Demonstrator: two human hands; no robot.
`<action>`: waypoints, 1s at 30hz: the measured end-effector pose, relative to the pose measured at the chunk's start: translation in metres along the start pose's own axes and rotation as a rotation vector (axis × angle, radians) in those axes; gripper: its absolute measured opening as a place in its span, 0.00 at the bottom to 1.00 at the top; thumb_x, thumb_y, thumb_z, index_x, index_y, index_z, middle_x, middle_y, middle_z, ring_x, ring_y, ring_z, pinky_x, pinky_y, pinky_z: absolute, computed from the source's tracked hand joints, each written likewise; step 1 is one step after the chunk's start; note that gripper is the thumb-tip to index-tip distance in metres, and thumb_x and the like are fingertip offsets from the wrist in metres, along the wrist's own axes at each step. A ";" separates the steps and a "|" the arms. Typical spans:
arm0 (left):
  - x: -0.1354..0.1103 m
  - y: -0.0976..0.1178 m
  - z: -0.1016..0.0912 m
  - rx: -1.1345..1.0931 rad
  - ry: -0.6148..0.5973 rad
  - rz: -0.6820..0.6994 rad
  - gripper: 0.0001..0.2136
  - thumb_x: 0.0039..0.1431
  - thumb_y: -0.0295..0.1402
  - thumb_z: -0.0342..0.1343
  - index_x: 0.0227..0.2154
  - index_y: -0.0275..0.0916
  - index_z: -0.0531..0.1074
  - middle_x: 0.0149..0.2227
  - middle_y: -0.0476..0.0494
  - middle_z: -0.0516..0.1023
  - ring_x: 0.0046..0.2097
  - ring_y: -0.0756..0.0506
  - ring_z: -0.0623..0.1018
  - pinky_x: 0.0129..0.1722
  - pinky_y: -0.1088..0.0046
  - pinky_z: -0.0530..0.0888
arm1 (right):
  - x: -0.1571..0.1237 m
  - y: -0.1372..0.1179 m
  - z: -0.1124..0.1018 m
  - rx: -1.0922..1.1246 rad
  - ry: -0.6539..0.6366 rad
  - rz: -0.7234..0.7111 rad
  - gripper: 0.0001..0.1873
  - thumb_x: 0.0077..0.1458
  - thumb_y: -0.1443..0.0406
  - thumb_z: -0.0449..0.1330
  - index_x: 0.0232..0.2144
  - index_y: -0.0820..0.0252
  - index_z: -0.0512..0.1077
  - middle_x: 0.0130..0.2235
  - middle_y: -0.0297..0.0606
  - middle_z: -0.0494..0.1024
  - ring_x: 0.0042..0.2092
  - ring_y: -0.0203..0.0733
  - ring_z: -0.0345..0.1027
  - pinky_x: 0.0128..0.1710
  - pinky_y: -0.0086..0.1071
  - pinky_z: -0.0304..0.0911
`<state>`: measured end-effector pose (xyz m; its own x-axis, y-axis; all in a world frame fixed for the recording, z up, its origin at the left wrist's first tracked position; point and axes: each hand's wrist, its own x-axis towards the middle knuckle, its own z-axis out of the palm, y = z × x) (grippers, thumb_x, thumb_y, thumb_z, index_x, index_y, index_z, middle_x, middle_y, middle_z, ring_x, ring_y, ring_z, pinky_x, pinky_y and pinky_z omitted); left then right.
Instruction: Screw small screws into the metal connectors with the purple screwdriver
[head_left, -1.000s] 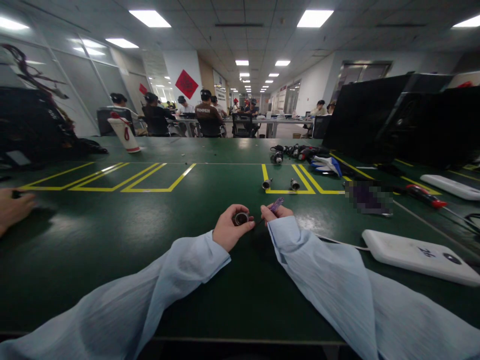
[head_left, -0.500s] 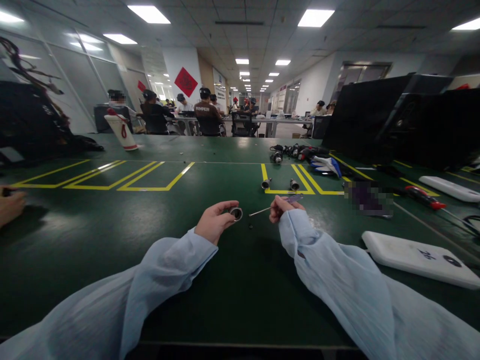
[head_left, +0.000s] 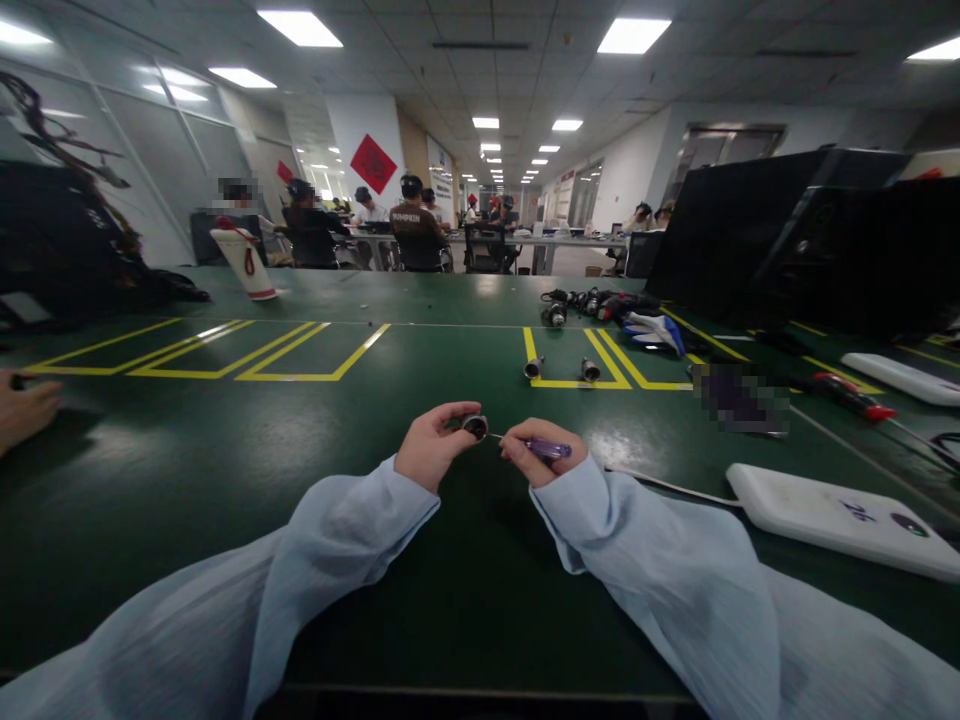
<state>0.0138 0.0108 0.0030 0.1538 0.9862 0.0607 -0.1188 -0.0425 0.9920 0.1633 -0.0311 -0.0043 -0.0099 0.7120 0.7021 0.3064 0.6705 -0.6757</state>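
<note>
Between the thumb and fingers of my left hand (head_left: 426, 447) is a small round metal part (head_left: 474, 428), its dark hollow end facing right and toward me. My right hand (head_left: 534, 467) grips a screwdriver (head_left: 551, 449) with a see-through purple handle. Its thin shaft points left, and the tip is at the opening of the metal part; I cannot tell whether it touches inside. Both hands are held above the green table (head_left: 450, 600). Farther back, two similar metal parts (head_left: 533, 368) lie near yellow tape lines.
Dark metal fittings (head_left: 555, 314) and blue-white gloves (head_left: 651, 333) lie at the back right. A white power bank (head_left: 832, 515) with a cable sits by my right forearm. A red-handled screwdriver (head_left: 851, 395) is farther right. Another person's hand (head_left: 28, 408) rests at the left edge.
My right hand has swung round and moved left, bringing the screwdriver tip to the metal part. The small black piece seen on the table between my hands no longer shows.
</note>
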 end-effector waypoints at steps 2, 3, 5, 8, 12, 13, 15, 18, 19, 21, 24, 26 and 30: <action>-0.001 -0.001 0.000 0.000 -0.007 0.017 0.17 0.33 0.25 0.60 0.33 0.33 0.71 0.35 0.43 0.75 0.40 0.42 0.75 0.46 0.60 0.68 | 0.000 0.000 0.000 -0.026 -0.020 -0.069 0.11 0.50 0.62 0.53 0.22 0.62 0.70 0.22 0.36 0.71 0.25 0.34 0.63 0.28 0.29 0.59; -0.001 -0.001 0.000 0.002 -0.008 0.024 0.17 0.33 0.25 0.60 0.33 0.33 0.71 0.34 0.43 0.76 0.40 0.42 0.75 0.45 0.60 0.69 | 0.000 0.000 0.001 -0.034 -0.029 -0.095 0.10 0.50 0.63 0.53 0.22 0.62 0.70 0.22 0.36 0.71 0.26 0.34 0.64 0.28 0.29 0.60; -0.001 -0.001 0.000 0.010 -0.001 0.034 0.16 0.34 0.25 0.59 0.33 0.33 0.71 0.34 0.43 0.76 0.40 0.42 0.76 0.44 0.61 0.70 | -0.001 0.000 0.001 -0.049 -0.046 -0.121 0.09 0.50 0.64 0.53 0.23 0.61 0.70 0.23 0.37 0.72 0.26 0.34 0.64 0.29 0.29 0.60; -0.002 -0.001 0.000 0.037 0.017 0.036 0.15 0.35 0.25 0.58 0.32 0.33 0.71 0.32 0.43 0.76 0.38 0.43 0.76 0.42 0.62 0.71 | -0.002 0.000 0.001 -0.069 -0.066 -0.151 0.08 0.51 0.64 0.53 0.23 0.60 0.69 0.23 0.37 0.72 0.27 0.35 0.65 0.29 0.30 0.61; -0.001 0.000 0.000 0.060 0.021 0.033 0.14 0.36 0.26 0.58 0.32 0.33 0.71 0.31 0.43 0.77 0.37 0.43 0.77 0.42 0.62 0.72 | -0.001 -0.001 0.000 -0.089 -0.060 -0.217 0.07 0.50 0.65 0.53 0.24 0.60 0.69 0.23 0.37 0.72 0.26 0.35 0.64 0.28 0.30 0.61; -0.001 -0.001 0.000 0.059 0.024 0.036 0.14 0.36 0.26 0.58 0.32 0.33 0.71 0.31 0.43 0.77 0.37 0.43 0.77 0.42 0.62 0.72 | -0.001 -0.001 0.000 -0.095 -0.056 -0.220 0.07 0.50 0.66 0.53 0.24 0.60 0.69 0.23 0.37 0.72 0.26 0.35 0.64 0.28 0.30 0.61; 0.000 -0.001 -0.001 0.062 0.025 0.042 0.14 0.36 0.27 0.59 0.32 0.33 0.71 0.32 0.43 0.77 0.37 0.43 0.77 0.41 0.62 0.72 | -0.001 -0.001 0.000 -0.101 -0.058 -0.216 0.06 0.50 0.66 0.53 0.24 0.59 0.68 0.24 0.37 0.72 0.27 0.35 0.64 0.29 0.30 0.61; 0.001 -0.003 -0.002 0.074 0.022 0.043 0.14 0.36 0.27 0.59 0.32 0.33 0.71 0.32 0.42 0.77 0.37 0.42 0.77 0.41 0.62 0.73 | -0.002 -0.002 0.000 -0.115 -0.068 -0.228 0.06 0.51 0.66 0.52 0.25 0.59 0.68 0.24 0.37 0.72 0.27 0.35 0.64 0.30 0.30 0.61; 0.002 -0.003 -0.002 0.078 0.021 0.042 0.14 0.36 0.27 0.59 0.32 0.33 0.71 0.32 0.42 0.77 0.37 0.42 0.77 0.40 0.62 0.73 | -0.002 -0.002 0.000 -0.119 -0.070 -0.237 0.06 0.51 0.66 0.52 0.25 0.59 0.68 0.24 0.37 0.72 0.27 0.35 0.64 0.30 0.30 0.61; 0.002 -0.003 -0.002 0.082 0.022 0.038 0.14 0.37 0.27 0.59 0.32 0.33 0.71 0.32 0.42 0.77 0.37 0.42 0.77 0.40 0.62 0.73 | -0.002 -0.003 0.001 -0.119 -0.066 -0.258 0.06 0.51 0.66 0.53 0.25 0.59 0.68 0.24 0.37 0.72 0.27 0.35 0.64 0.30 0.30 0.61; 0.001 -0.001 -0.001 0.091 0.018 0.033 0.14 0.38 0.27 0.58 0.32 0.33 0.71 0.31 0.41 0.77 0.36 0.43 0.77 0.39 0.63 0.73 | -0.002 -0.004 0.001 -0.111 -0.067 -0.274 0.05 0.50 0.67 0.53 0.25 0.60 0.68 0.24 0.37 0.71 0.27 0.35 0.64 0.29 0.29 0.61; 0.000 0.000 0.000 0.094 0.023 0.042 0.13 0.38 0.28 0.58 0.32 0.33 0.71 0.31 0.41 0.77 0.35 0.43 0.77 0.38 0.64 0.73 | -0.002 -0.004 0.002 -0.127 -0.071 -0.266 0.05 0.50 0.67 0.53 0.25 0.59 0.68 0.24 0.37 0.71 0.27 0.35 0.64 0.29 0.30 0.61; -0.001 0.000 0.000 0.094 0.034 0.050 0.13 0.37 0.28 0.59 0.31 0.33 0.72 0.30 0.43 0.77 0.35 0.44 0.77 0.39 0.64 0.73 | -0.003 -0.003 0.002 -0.155 -0.092 -0.263 0.05 0.51 0.66 0.52 0.25 0.59 0.67 0.24 0.37 0.72 0.27 0.36 0.64 0.29 0.30 0.61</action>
<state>0.0141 0.0101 0.0028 0.1161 0.9873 0.1085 -0.0325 -0.1054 0.9939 0.1604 -0.0351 -0.0046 -0.1919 0.5389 0.8202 0.4229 0.7996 -0.4264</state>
